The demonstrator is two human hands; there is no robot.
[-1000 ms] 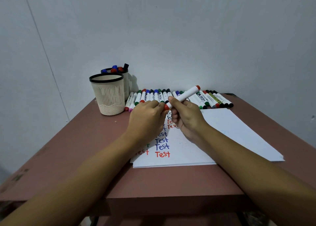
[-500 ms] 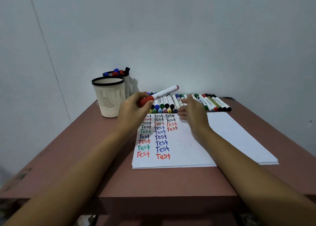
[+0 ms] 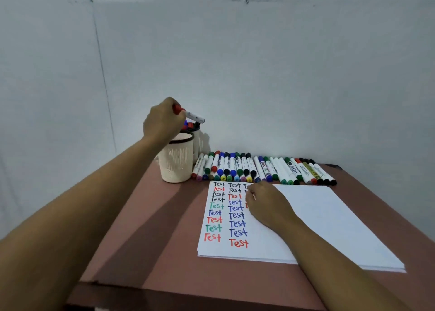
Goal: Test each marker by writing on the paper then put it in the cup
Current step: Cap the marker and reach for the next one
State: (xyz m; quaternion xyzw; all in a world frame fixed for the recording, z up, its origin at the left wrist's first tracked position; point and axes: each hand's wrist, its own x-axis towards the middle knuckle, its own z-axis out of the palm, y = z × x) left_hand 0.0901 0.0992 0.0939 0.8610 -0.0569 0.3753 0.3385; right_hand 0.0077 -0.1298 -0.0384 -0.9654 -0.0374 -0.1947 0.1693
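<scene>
Over table point(image 3: 164, 252): raised left hand point(image 3: 162, 122) with marker point(image 3: 195, 117).

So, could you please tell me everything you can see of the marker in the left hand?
The marker has a white barrel with dark print and a red cap. The left hand grips it at the cap end, nearly level, sloping slightly down to the right, in the air above the rear cup.

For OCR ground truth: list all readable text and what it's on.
"Test": handwritten on the paper, repeated in black, red, green, blue; the right hand covers part of the third column.
Labels on the row of markers: too small.
Label on the held red marker: blurred.
</scene>
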